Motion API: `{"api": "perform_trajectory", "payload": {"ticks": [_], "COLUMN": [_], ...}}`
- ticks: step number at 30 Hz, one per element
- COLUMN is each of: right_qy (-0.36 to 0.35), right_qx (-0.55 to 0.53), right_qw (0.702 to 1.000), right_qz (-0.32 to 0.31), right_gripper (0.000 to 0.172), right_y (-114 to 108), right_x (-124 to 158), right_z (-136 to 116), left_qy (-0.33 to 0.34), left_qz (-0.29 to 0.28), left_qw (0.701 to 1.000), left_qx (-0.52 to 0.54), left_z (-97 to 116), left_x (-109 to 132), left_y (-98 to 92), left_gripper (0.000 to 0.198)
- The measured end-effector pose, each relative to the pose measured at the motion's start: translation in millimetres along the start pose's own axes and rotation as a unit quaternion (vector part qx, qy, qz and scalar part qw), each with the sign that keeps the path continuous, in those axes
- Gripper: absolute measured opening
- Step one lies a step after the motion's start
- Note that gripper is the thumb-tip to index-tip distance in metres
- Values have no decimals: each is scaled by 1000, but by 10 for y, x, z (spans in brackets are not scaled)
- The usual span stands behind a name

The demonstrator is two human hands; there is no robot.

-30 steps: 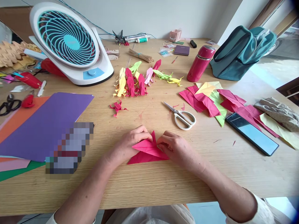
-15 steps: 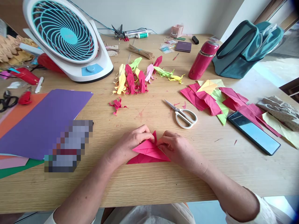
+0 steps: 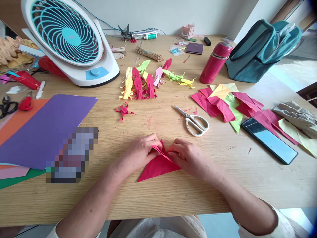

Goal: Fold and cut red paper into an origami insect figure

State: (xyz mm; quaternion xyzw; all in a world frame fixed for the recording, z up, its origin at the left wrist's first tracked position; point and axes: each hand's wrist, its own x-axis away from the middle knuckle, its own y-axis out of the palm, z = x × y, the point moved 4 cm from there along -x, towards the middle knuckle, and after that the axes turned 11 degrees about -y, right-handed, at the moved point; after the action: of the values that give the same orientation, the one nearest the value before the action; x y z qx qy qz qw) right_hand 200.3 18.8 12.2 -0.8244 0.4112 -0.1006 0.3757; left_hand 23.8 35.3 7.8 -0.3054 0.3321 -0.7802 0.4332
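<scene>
On the wooden table [image 3: 148,198], left hand [image 3: 139,151] and right hand [image 3: 192,158] both pinch creased, pointed red paper [image 3: 158,167]; white-handled scissors [image 3: 189,116] lie beyond.

Hidden fingertips, cropped edges
The right hand [image 3: 192,158] covers one end of the paper [image 3: 157,168], whose fold hides fingertips of the left hand [image 3: 140,152]. The top edge crops the fan [image 3: 70,36]; the left edge crops the black scissors [image 3: 10,107] and green sheet [image 3: 22,180]. Pixelation masks one object [image 3: 73,157]; details inside the packet [image 3: 177,50] are too small to tell.
</scene>
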Motion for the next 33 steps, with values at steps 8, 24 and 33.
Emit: {"api": "perform_trajectory", "payload": {"ticks": [8,24,33], "right_qy": [-11,10,-153], "right_qx": [-18,-72,161], "right_qw": [1000,997,975], "right_qz": [-5,7,-34], "right_gripper": [23,17,35], "right_y": [-23,331,-2], "right_x": [10,496,447], "right_z": [-168,-586,-94], "left_qy": [4,-89,-48], "left_qz": [-4,125,140], "left_qw": [1000,981,977], "left_qx": [14,121,153], "left_z": [27,141,135], "left_x": [21,371,373], "left_y": [-13,174,282], "left_gripper": [13,20,24]}}
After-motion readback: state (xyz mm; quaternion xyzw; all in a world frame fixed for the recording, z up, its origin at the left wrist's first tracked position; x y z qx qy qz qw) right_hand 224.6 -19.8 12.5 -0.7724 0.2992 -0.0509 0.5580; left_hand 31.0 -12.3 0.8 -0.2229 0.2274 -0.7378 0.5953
